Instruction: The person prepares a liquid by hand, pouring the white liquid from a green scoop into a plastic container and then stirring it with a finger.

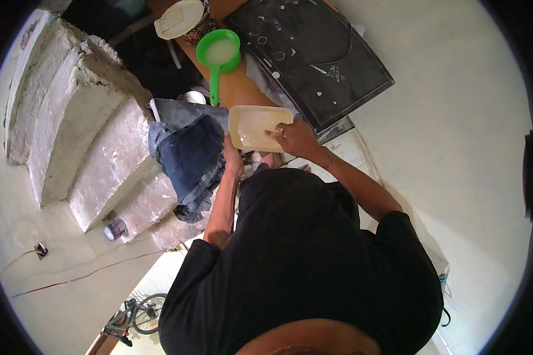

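Note:
A pale cream rectangular plastic tub [238, 142] is held in front of my body, its open top facing up. It has a thin layer of whitish, shiny stuff inside. My left hand [233, 155] is closed on the tub's left side, fingers mostly hidden beneath it. Over the tub's right part reaches my right hand [296, 139], its fingers bent together and the tips inside the tub, smeared with something pale. What those fingers hold, if anything, is too small to make out. Beyond the tub lies a green long-handled dipper [214, 77] with cloudy whitish liquid in it.
The dipper rests on an orange-brown board [243, 89], beside a round lidded container [180, 19]. A stained black panel [320, 59] lies to the right. Dark blue cloth [195, 154] drapes near rough white steps [100, 142], where a small can [115, 229] stands. A bicycle [148, 313] is behind.

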Motion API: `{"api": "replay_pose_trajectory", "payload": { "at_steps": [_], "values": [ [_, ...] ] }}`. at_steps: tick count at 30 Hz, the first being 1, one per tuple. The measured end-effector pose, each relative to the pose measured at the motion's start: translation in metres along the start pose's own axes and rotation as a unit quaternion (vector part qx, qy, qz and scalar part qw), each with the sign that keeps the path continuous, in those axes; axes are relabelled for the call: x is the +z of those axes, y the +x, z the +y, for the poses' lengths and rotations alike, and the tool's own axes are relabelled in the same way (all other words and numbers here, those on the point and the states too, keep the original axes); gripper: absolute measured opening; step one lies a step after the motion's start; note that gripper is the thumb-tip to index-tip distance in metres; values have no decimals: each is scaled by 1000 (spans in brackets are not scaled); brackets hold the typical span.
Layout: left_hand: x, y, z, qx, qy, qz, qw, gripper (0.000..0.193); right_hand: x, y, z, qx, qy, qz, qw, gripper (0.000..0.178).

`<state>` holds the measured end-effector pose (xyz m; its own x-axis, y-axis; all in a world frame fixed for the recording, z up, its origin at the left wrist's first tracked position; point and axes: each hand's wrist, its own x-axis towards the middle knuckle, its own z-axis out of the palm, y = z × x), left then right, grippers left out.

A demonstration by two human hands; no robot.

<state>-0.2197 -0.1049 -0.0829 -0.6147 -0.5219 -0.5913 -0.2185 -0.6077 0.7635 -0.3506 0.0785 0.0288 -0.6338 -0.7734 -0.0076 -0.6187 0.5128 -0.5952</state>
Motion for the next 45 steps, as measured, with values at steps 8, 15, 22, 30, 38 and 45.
{"api": "replay_pose_trajectory", "payload": {
  "at_steps": [8,15,22,30,38,45],
  "values": [
    [5,-3,4,11,-7,20,1000,55,43,12,-19,-77,65,25,995,30],
    [11,-14,16,0,11,-5,1000,56,58,55,-32,-95,64,69,991,28],
    [2,-3,4,21,-7,-4,1000,57,40,57,-11,-70,-9,29,997,31],
    [6,-5,5,11,3,18,1000,56,2,6,5,-7,-42,-3,999,26],
    [-3,5,-3,10,-33,0,999,54,40,6,-13,-92,61,37,993,31],
    [2,-2,3,5,-35,-1,999,55,54,49,-33,-67,78,50,993,28]
  ]
}}
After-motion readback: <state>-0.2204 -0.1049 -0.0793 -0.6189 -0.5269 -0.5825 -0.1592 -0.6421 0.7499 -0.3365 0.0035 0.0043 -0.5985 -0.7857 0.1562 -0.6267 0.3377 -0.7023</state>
